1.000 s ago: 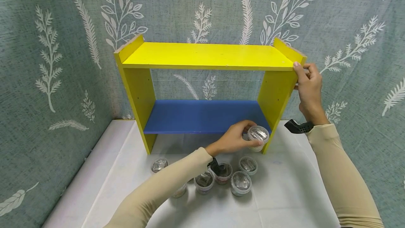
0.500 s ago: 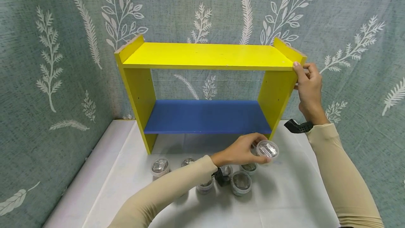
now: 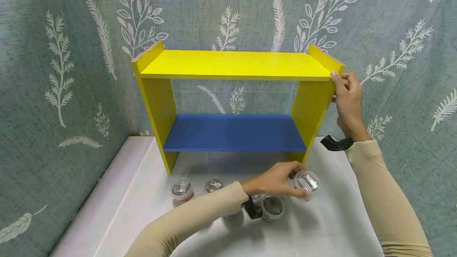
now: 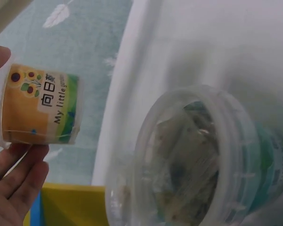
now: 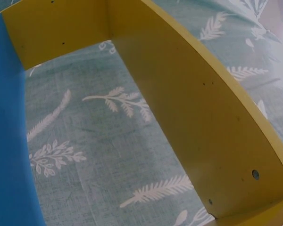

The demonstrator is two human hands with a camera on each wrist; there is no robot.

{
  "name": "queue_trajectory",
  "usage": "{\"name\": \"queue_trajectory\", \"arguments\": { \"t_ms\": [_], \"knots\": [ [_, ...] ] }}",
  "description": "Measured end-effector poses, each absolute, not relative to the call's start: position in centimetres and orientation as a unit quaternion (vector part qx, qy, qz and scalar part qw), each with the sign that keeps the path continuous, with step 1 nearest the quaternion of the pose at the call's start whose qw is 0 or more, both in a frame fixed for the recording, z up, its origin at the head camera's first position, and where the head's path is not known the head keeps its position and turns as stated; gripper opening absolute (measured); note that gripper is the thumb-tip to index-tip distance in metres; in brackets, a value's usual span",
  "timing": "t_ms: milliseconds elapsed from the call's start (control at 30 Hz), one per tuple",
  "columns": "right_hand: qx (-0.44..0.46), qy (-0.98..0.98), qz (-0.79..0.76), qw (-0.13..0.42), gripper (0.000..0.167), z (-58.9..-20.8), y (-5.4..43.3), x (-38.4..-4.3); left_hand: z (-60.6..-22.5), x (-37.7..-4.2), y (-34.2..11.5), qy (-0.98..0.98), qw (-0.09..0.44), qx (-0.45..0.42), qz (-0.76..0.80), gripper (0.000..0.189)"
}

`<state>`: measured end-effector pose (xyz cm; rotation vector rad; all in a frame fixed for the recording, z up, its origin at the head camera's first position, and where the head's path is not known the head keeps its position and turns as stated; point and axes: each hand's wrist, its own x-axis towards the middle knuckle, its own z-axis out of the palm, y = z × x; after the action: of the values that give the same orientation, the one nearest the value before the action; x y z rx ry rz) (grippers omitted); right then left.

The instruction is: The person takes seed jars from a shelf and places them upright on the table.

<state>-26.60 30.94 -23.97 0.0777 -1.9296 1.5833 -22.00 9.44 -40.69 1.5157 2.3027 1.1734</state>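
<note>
My left hand (image 3: 280, 179) holds a small clear plastic tub (image 3: 307, 183) by its sides, between thumb and fingers, just right of the other tubs. In the left wrist view, that tub bears an orange and green label with sunflowers. A yellow shelf unit (image 3: 232, 64) with a blue lower board (image 3: 235, 132) stands upright behind. At its upper right corner my right hand (image 3: 350, 100) grips the side panel, thumb on the front edge. The right wrist view shows the unit's yellow boards (image 5: 179, 94) and blue board (image 5: 9, 132), but no fingers.
More lidded tubs stand on the white-covered table (image 3: 118, 217), including one at the left (image 3: 181, 189), one behind my sleeve (image 3: 214, 185), and one near my left wrist (image 3: 273, 207). My left forearm hides others. Patterned green cloth (image 3: 250, 11) hangs behind.
My left hand has moved down and to the right with the tub, away from the unit's right leg. My right hand stays on the corner.
</note>
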Motion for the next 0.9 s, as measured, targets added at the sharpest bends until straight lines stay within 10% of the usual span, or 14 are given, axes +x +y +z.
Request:
{"name": "queue_trajectory", "arguments": {
  "t_ms": [900],
  "knots": [
    [0.034,-0.727,0.608,0.317,0.028,-24.0,31.2,-26.9,-43.5,-20.4,10.0,0.778,0.082,0.541,0.31,0.058]
  ]
}}
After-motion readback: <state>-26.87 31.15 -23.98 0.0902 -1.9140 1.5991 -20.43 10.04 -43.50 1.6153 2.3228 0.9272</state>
